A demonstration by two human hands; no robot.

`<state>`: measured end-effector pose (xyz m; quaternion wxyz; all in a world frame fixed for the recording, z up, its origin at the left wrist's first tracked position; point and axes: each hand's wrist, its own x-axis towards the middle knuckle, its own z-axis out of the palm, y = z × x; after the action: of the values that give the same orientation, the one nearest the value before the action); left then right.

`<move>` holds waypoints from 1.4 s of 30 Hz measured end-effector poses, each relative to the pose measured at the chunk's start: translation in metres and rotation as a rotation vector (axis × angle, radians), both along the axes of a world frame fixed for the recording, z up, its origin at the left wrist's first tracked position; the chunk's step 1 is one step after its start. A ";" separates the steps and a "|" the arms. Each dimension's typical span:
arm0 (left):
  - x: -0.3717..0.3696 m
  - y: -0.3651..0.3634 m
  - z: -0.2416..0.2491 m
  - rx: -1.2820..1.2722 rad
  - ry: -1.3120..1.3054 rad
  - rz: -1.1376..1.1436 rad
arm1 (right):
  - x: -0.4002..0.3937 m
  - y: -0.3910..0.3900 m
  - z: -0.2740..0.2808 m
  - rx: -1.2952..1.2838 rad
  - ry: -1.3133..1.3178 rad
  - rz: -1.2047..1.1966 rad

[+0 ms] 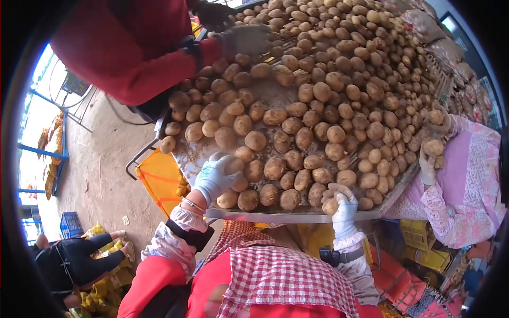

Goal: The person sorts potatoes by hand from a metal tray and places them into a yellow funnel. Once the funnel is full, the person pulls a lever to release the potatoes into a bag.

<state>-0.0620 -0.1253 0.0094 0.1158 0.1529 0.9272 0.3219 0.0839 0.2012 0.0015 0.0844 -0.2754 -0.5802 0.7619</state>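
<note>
Left hand [216, 177], gloved pale blue, laid palm-down over potatoes at the near left of the tray [297, 216], fingers spread and draped across one tuber [235, 165], not closed round it; wrist bent up from a frilled floral cuff, with a dark band strapped on the forearm. Right hand [342, 204], gloved likewise, raised at the near edge with fingers curled tight round one potato [331, 205], pinching it just above the metal rim; forearm rising nearly straight from a checked red-and-white apron. Heaped over the whole sloping tray, a mass of potatoes [318, 106], brown and dusty, touching and stacked, thickest toward the far right. Opposite, across the far left corner, a red-sleeved arm [132, 53] with a grey glove [246, 40] resting on the pile. At the right side, a pink floral sleeve [466, 180] with a white glove [427, 168] beside a potato at the rim, well apart from both near hands. Between the hands, a row of tubers along the near edge, crowding the rim. Below the tray's left corner, an orange sack [161, 180] on a metal frame. Bare dusty ground [106, 169] at left, with a blue crate [70, 224] and a crouched figure in black [74, 262] beside yellow sacks. Bright daylight beyond blue railings at far left.
</note>
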 end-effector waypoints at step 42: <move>-0.024 0.095 -0.019 -0.272 0.521 -0.500 | 0.180 0.035 0.039 -0.773 0.090 -0.157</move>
<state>-0.0858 -0.0303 -0.0101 -0.0297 0.4339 0.8939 0.1080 0.2641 0.2358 0.0401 0.0579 -0.2967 -0.2236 0.9266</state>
